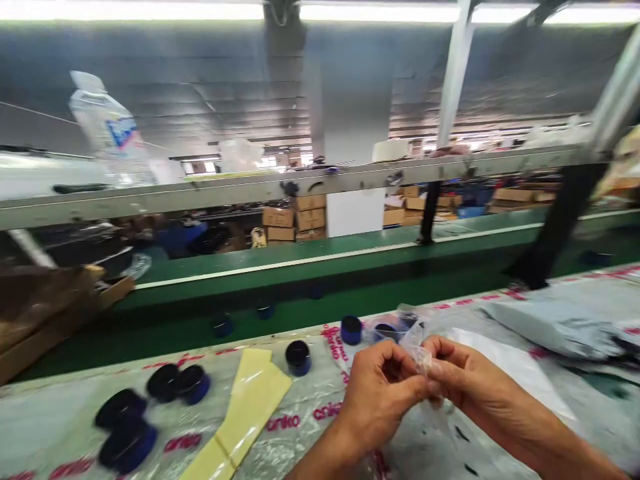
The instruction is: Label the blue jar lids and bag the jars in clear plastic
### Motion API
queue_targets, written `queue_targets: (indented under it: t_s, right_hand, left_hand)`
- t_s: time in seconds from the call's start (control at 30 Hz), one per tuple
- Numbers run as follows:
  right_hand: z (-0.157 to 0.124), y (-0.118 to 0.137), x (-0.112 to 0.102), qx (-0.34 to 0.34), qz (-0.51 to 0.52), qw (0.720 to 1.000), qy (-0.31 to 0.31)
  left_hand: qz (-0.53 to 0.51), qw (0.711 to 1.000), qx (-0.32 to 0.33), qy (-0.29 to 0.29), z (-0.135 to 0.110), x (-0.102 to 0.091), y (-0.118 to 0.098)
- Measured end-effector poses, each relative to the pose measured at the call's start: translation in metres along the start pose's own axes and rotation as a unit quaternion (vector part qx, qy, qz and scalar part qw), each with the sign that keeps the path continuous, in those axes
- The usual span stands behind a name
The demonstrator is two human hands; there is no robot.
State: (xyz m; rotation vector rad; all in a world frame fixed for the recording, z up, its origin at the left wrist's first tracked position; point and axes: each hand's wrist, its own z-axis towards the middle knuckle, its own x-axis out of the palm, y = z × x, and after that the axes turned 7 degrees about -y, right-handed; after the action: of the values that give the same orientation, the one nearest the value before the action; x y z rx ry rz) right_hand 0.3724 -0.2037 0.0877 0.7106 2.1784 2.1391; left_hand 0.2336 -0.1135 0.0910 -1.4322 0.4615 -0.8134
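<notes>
My left hand and my right hand meet over the front of the bench. Both are closed, fingertips pinching a crumpled clear plastic bag between them. Just behind the bag sit dark blue round caps with black tops, such as one cap left of it, partly seen through the film. Another cap lies farther left, beside folded yellow strips. Several more, including a large near cap, rest at the lower left. What is inside the bag, if anything, I cannot make out.
Printed plastic sheeting covers the bench. Behind it runs a green conveyor belt carrying a few caps. A metal rail crosses above, with a water bottle on it. A cardboard box stands left; grey bags lie right.
</notes>
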Motion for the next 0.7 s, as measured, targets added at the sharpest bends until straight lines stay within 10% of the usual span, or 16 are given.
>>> queue_targets:
  t_s: [0.13,0.27,0.33,0.47,0.53,0.7]
  right_hand:
    - [0.028,-0.007,0.046,0.005,-0.103,0.992,0.070]
    - [0.052,-0.020,0.077,-0.130,-0.310,0.941,0.045]
    - [0.062,-0.029,0.087,-0.235,-0.460,0.856,0.016]
    - [0.077,-0.041,0.106,-0.438,-0.670,0.599,0.017]
    - [0.086,-0.043,0.118,-0.448,-0.735,0.508,0.029]
    - [0.129,-0.051,0.143,-0.378,-0.798,0.469,-0.005]
  left_hand:
    - [0.011,0.998,0.010,-0.064,-0.021,-0.054,0.001]
    - [0.115,0.977,0.020,-0.177,-0.040,-0.102,-0.003]
    - [0.267,0.935,0.047,-0.231,-0.046,-0.123,-0.006]
    - [0.661,0.710,0.091,-0.224,-0.050,-0.155,-0.010]
    - [0.720,0.654,0.088,-0.216,-0.046,-0.165,-0.009]
    - [0.771,0.594,0.062,-0.222,-0.017,-0.189,-0.004]
